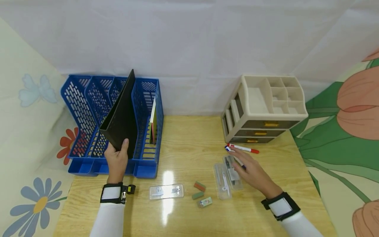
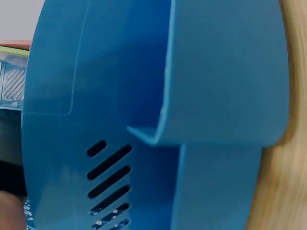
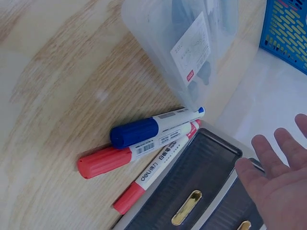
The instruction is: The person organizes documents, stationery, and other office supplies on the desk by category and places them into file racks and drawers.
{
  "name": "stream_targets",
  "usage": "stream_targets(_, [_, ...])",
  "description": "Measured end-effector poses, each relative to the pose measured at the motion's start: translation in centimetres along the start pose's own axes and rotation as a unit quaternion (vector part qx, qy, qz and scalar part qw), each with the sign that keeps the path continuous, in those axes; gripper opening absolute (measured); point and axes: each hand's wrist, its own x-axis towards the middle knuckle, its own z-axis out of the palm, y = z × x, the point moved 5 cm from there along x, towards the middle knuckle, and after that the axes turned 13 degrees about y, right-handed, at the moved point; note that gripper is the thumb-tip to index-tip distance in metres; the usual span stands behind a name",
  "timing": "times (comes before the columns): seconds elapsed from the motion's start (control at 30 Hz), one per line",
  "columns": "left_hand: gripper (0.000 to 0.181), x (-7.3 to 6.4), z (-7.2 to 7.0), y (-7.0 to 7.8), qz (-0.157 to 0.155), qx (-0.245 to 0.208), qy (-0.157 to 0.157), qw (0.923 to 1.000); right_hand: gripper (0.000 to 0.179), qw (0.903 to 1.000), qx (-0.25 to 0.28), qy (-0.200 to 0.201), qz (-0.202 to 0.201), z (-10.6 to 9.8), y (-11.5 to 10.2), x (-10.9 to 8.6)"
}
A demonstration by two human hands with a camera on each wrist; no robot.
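Note:
My left hand (image 1: 117,161) grips the lower front edge of a black file folder (image 1: 122,121), thumb on its right face. The folder leans in a slot of the blue file rack (image 1: 146,168); in the left wrist view, the rack's front tray (image 2: 225,72) fills most of the picture and only a bit of the hand shows. My right hand (image 1: 251,171) hovers with fingers spread over the markers, holding nothing. Under it lie a blue-capped marker (image 3: 136,132) and red-capped markers (image 3: 105,162). Two clear plastic cases (image 1: 222,181) lie just left of this hand.
A beige drawer organizer (image 1: 275,115) stands at the back right, with markers by its base. Thin books (image 1: 153,121) stand in the rack's right slot. Another clear case (image 1: 166,191) and several small eraser-like blocks (image 1: 199,186) lie at the front middle.

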Motion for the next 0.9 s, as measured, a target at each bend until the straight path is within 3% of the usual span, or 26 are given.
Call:
stream_targets(0.2, [0.044, -0.1, 0.3, 0.1, 0.027, 0.056, -0.023, 0.9978, 0.048, 0.9993, -0.004, 0.022, 0.029, -0.4, 0.9, -0.5])
stream_targets(0.37, [0.060, -0.4, 0.0, 0.1, 0.018, 0.042, -0.014, 0.9989, 0.045, 0.9958, 0.021, 0.039, 0.080, -1.4, 2.1, -0.9])
stream_targets(0.5, [0.072, -0.7, -0.5, 0.7, 0.021, 0.033, -0.005, 0.9992, 0.043, 0.9855, 0.060, 0.063, 0.146, -3.1, 3.1, -1.0])
stream_targets(0.6, [0.078, -1.0, -1.0, 2.1, 0.057, 0.019, 0.016, 0.9981, 0.043, 0.9755, 0.084, 0.098, 0.178, -4.6, 3.7, -0.8])
stream_targets(0.67, [0.078, -1.2, -1.4, 3.5, 0.104, 0.011, 0.041, 0.9936, 0.042, 0.9670, 0.117, 0.122, 0.191, -5.6, 4.0, -0.5])
stream_targets(0.7, [0.076, -1.3, -1.6, 4.3, 0.132, 0.006, 0.061, 0.9893, 0.042, 0.9616, 0.141, 0.132, 0.195, -6.0, 4.2, -0.2])
stream_targets(0.77, [0.068, -1.7, -2.0, 5.7, 0.192, 0.003, 0.097, 0.9766, 0.042, 0.9407, 0.220, 0.153, 0.208, -6.8, 4.6, 0.3])
stream_targets(0.9, [0.061, -2.7, -2.3, 7.8, 0.290, -0.001, 0.141, 0.9467, 0.044, 0.8800, 0.372, 0.183, 0.232, -7.9, 5.6, 1.6])
